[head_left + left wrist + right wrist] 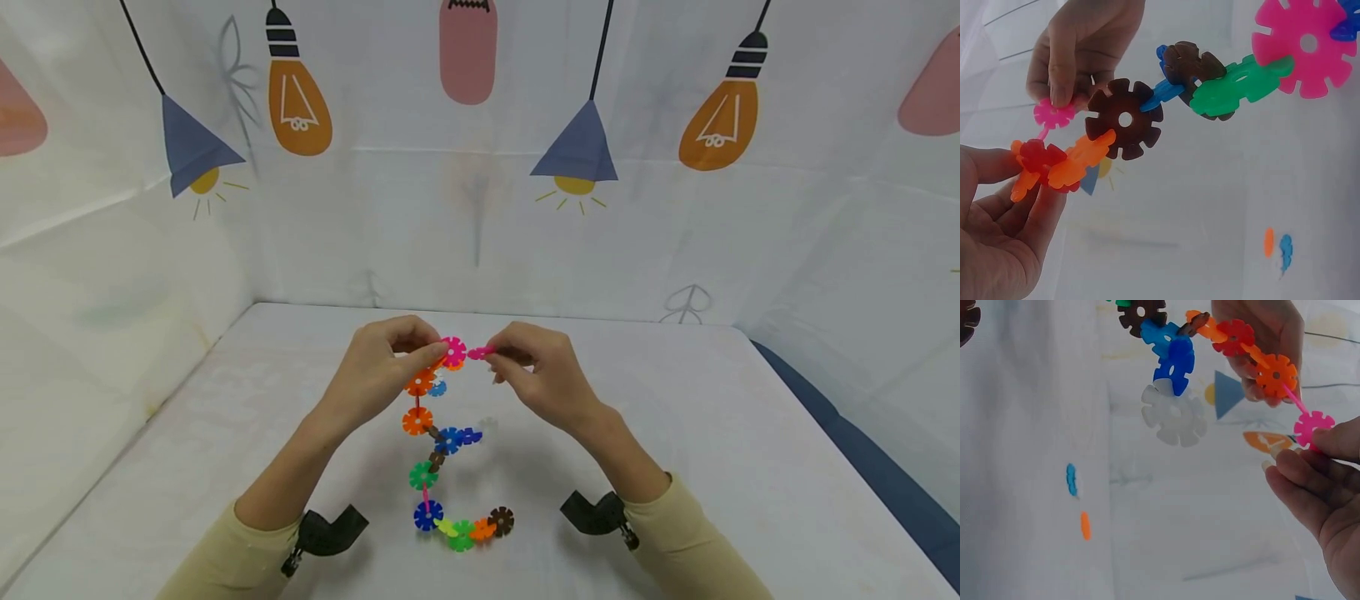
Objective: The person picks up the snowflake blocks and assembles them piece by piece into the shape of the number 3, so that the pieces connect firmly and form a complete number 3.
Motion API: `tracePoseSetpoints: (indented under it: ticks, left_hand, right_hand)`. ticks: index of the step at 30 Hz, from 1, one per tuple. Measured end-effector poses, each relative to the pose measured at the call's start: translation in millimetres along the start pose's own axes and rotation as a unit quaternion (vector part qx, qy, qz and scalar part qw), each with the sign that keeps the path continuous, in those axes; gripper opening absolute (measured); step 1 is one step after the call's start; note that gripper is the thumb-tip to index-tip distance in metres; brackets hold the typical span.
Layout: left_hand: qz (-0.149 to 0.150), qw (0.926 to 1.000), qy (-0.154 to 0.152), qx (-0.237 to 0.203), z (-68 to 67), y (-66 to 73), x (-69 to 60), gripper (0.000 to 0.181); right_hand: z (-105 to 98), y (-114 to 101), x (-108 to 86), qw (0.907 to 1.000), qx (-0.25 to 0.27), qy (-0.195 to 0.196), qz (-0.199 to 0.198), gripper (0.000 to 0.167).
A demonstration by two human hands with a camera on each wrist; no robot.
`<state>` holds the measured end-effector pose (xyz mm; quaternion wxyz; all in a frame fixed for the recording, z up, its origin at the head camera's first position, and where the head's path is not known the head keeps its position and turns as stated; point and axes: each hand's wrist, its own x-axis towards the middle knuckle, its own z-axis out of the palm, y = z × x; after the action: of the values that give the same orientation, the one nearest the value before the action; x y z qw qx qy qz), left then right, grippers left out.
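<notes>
A chain of notched interlocking plastic discs [423, 475] in many colours hangs from my left hand [378, 367] above the white table. That hand pinches the chain's upper end around orange and red discs [1042, 157]. A pink disc [453, 352] shows at its fingertips in the head view. My right hand [546, 375] pinches another pink disc [1314, 429], joined by a thin pink disc seen edge-on to an orange disc [1276, 375]. A side branch of blue discs [1174, 365] ends in a clear disc [1174, 415].
A loose orange disc [1269, 242] and blue disc [1286, 253] lie on the white table [637, 467]. Behind the table hangs a white curtain [420, 233] printed with lamps and bulbs. Black camera mounts [330, 533] sit at both wrists.
</notes>
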<state>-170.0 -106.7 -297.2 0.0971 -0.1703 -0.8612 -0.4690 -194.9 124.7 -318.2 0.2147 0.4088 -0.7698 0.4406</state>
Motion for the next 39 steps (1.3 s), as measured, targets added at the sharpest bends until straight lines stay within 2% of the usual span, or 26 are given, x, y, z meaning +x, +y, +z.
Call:
tracePoseSetpoints:
  ticks: [7, 16, 25, 30, 39]
  left_hand:
    - [0.005, 1.0000, -0.004, -0.007, 0.9, 0.5, 0.0, 0.012]
    - [0.013, 0.9996, -0.004, -0.023, 2.1, 0.1, -0.2, 0.011]
    - [0.004, 0.9993, 0.005, -0.037, 4.6, 1.5, -1.0, 0.010]
    - [0.000, 0.9992, 0.011, -0.038, 6.4, 2.8, -1.9, 0.009]
    - [-0.008, 0.9991, 0.010, -0.040, 7.4, 4.8, -3.5, 0.010]
  right_hand:
    - [0.4, -2.9, 0.0, 0.9979, -0.051, 0.008, -0.039, 0.007]
    - [1.1, -10.1, -1.1, 0.9894, -0.112, 0.006, -0.092, 0.007]
    - [6.5, -14.7, -3.6, 0.9723, -0.180, 0.015, -0.148, 0.005]
    - [8.3, -18.4, -4.8, 0.9634, -0.212, 0.022, -0.162, 0.007]
    - [14.7, -17.6, -5.0, 0.9518, -0.238, 0.037, -0.190, 0.013]
